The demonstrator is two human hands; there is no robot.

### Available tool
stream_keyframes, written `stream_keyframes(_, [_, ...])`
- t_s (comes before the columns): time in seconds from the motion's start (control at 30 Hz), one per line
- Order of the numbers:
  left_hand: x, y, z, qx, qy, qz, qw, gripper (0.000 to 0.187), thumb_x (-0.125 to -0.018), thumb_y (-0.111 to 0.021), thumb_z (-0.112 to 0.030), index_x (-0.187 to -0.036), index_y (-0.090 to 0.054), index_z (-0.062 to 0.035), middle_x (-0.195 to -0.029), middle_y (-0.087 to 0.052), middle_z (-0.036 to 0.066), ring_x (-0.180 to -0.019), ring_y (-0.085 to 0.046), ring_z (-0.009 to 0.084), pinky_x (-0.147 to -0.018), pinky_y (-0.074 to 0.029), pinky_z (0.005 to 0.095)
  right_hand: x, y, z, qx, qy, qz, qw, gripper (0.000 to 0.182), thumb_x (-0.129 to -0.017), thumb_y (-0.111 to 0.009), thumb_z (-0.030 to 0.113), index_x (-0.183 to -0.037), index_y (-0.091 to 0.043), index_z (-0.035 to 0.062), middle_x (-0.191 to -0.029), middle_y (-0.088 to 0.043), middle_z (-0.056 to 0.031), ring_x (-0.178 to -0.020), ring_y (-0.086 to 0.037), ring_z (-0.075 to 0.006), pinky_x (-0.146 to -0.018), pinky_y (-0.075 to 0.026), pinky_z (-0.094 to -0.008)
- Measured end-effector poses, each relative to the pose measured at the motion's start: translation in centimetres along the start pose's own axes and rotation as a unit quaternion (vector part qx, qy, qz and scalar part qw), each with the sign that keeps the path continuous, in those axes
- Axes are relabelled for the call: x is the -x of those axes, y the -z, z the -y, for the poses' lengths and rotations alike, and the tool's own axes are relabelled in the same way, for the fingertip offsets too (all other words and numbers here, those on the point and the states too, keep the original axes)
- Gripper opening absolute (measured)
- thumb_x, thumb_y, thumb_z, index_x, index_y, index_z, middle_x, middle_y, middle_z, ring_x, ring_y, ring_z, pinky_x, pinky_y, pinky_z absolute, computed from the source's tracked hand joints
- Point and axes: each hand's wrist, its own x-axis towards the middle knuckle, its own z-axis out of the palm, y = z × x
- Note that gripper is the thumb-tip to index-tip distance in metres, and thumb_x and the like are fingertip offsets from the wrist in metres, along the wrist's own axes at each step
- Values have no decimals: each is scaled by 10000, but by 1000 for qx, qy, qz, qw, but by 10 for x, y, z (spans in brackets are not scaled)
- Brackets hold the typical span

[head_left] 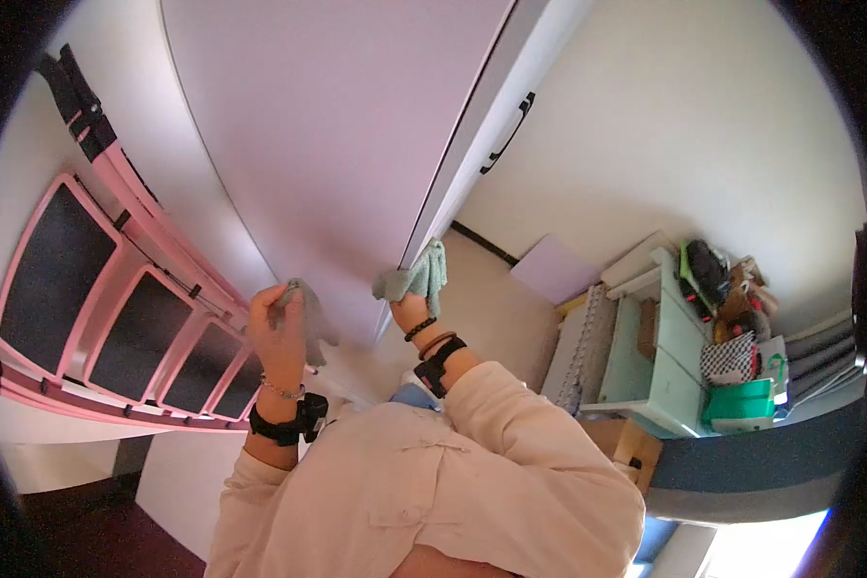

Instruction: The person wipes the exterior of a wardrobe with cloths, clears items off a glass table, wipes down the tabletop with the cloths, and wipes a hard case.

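A grey-green cloth [310,323] hangs from my left hand [277,337], its fingers pinched on it in front of the pale lilac door panel [328,125]. My right hand [410,310] is closed on another green cloth [426,272], which lies against the panel's white edge [453,193]. Part of that cloth hangs down to the right of the edge. My right fingers are mostly hidden beneath it. Both wrists wear black bands and bracelets.
Close on the left stands a pink folding stepladder [125,279] with dark treads. A black handle [508,133] is fixed right of the panel edge. To the right stands a pale green cabinet [660,385] with bags and a green box [739,403] beside it.
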Motion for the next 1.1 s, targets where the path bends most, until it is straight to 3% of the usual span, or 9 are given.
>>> stream_keyframes(0.03, [1,4,3,0,-7,-12,1000,141,-796,-593,-80,-906,-538,-11,-843,-546,39,-744,-508,100,-660,-427,231,5,-1,3,56,39,-86,994,278,-795,-510,114,-1057,-508,23,-1001,-538,-166,-930,-511,-327,-798,-411,-409])
stream_keyframes(0.33, [-2,10,17,-62,-42,-4,997,132,-852,-530,-115,-925,-491,-11,-816,-478,20,-722,-455,93,-644,-397,224,-92,109,95,-156,96,-127,975,246,-691,-564,121,-922,-598,43,-930,-564,-192,-820,-534,-376,-689,-426,-445])
stream_keyframes(0.47, [-9,-4,24,-78,-73,-35,994,159,-883,-475,-143,-958,-418,-15,-851,-461,38,-725,-450,100,-632,-393,226,-80,24,42,39,136,-214,967,261,-706,-561,140,-958,-589,82,-954,-569,-153,-836,-536,-351,-708,-425,-442])
stream_keyframes(0.57, [-17,-20,5,-48,-73,-45,995,217,-898,-447,-169,-1037,-412,-6,-905,-480,74,-776,-470,132,-665,-407,242,-23,-28,10,16,89,-80,993,282,-736,-538,169,-1001,-555,75,-969,-552,-143,-887,-514,-338,-757,-412,-437])
stream_keyframes(0.67, [-20,-34,-7,-86,-102,-20,991,263,-901,-403,-140,-1051,-464,68,-1013,-521,151,-895,-497,211,-833,-371,320,6,-29,5,-329,-77,28,941,314,-762,-502,185,-1052,-521,67,-998,-521,-174,-961,-463,-358,-843,-365,-448])
stream_keyframes(0.83, [-24,-78,-16,-55,-168,8,984,409,-905,-387,-203,-1207,-343,71,-1141,-458,184,-983,-474,236,-847,-386,332,-78,58,37,-115,91,-239,960,397,-740,-476,242,-1043,-509,-13,-1019,-494,-239,-1018,-406,-421,-925,-274,-478])
stream_keyframes(0.87, [-28,-91,-21,-75,-220,2,973,477,-907,-386,-260,-1263,-291,42,-1164,-428,174,-953,-472,221,-815,-409,331,-96,73,28,-139,84,-125,979,684,-733,-509,192,-1271,-215,-114,-1309,-229,-285,-1217,-193,-441,-1028,-123,-465])
stream_keyframes(0.97, [-31,-130,-36,-111,-297,-18,948,576,-910,-327,-300,-1301,-159,89,-1323,-223,229,-1160,-317,308,-950,-292,404,-167,117,6,-145,76,-134,977,356,-719,-494,226,-1009,-527,22,-973,-510,-253,-905,-438,-396,-791,-322,-461])
stream_keyframes(1.1, [-30,-157,-11,-210,-355,-98,905,619,-918,-313,-315,-1321,-59,80,-1383,-53,234,-1261,-152,345,-1021,-153,429,-171,86,-37,-348,-55,-117,929,330,-760,-458,220,-1002,-519,4,-1040,-497,-224,-966,-415,-388,-863,-292,-481])
